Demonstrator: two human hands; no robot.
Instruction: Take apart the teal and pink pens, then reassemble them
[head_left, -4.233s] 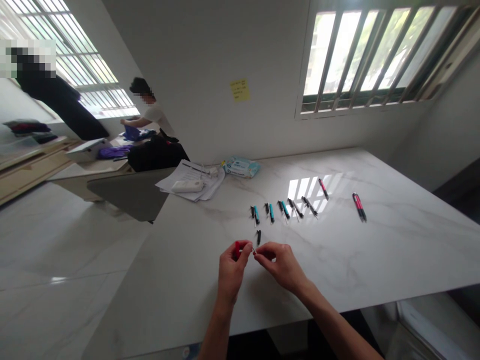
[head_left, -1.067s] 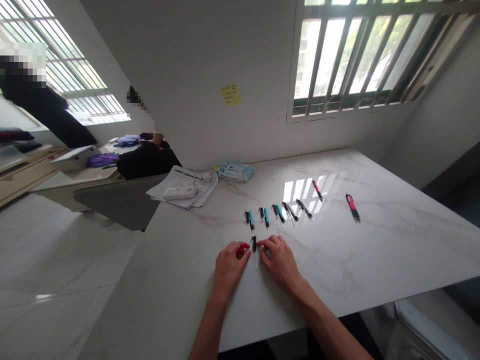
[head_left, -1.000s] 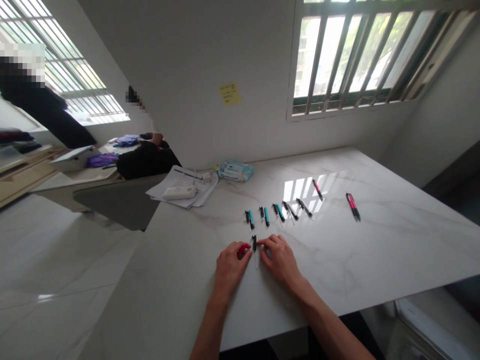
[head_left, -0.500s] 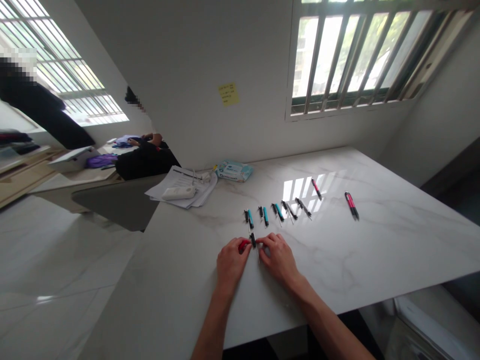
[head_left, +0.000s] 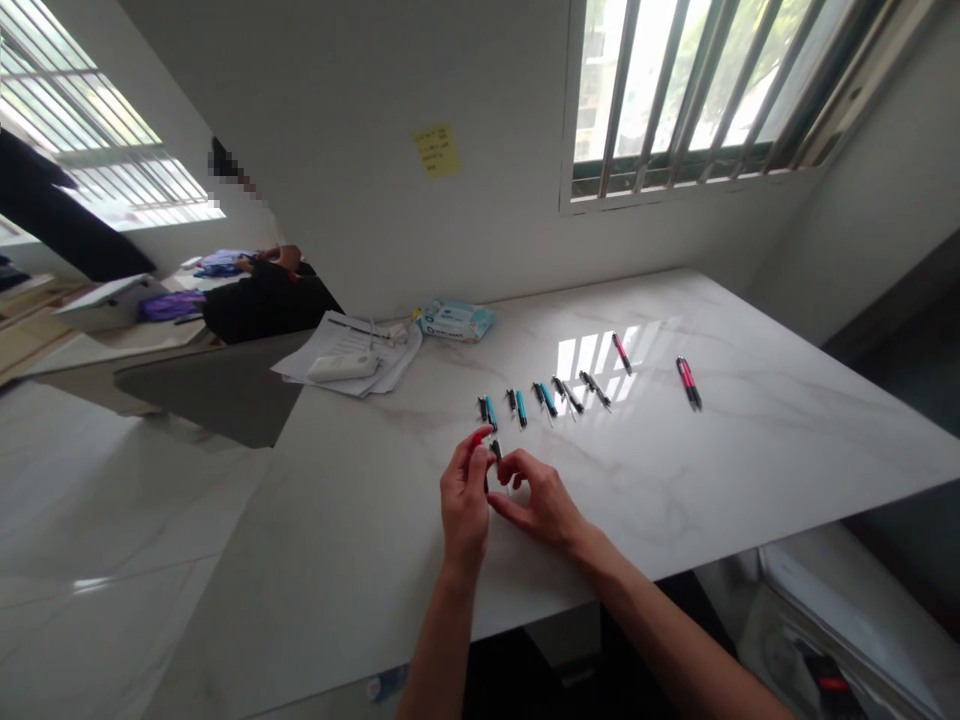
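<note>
My left hand (head_left: 465, 500) is closed on a red pen barrel (head_left: 480, 437), held slightly above the white table; most of it is hidden by the fingers. Just to the right, my right hand (head_left: 546, 502) has its thumb and forefinger apart and curved, with nothing visible between them. A black pen top (head_left: 496, 451) lies between the two hands, and a thin pale refill (head_left: 505, 487) shows beside the right fingers. Beyond the hands is a row of pens taken apart, some with teal barrels (head_left: 521, 408), others with grey and black parts (head_left: 595, 388).
Red pens (head_left: 688, 383) lie to the right, another red pen (head_left: 621, 352) farther back. Papers (head_left: 337, 330) under a white power strip (head_left: 343, 367) and a wipes packet (head_left: 456, 320) sit by the wall. A person in dark clothes (head_left: 262, 300) is at another table, far left.
My left hand has lifted and turned with the red barrel, standing more upright. My right fingers have drawn away from the black top and spread. The view has shifted slightly.
</note>
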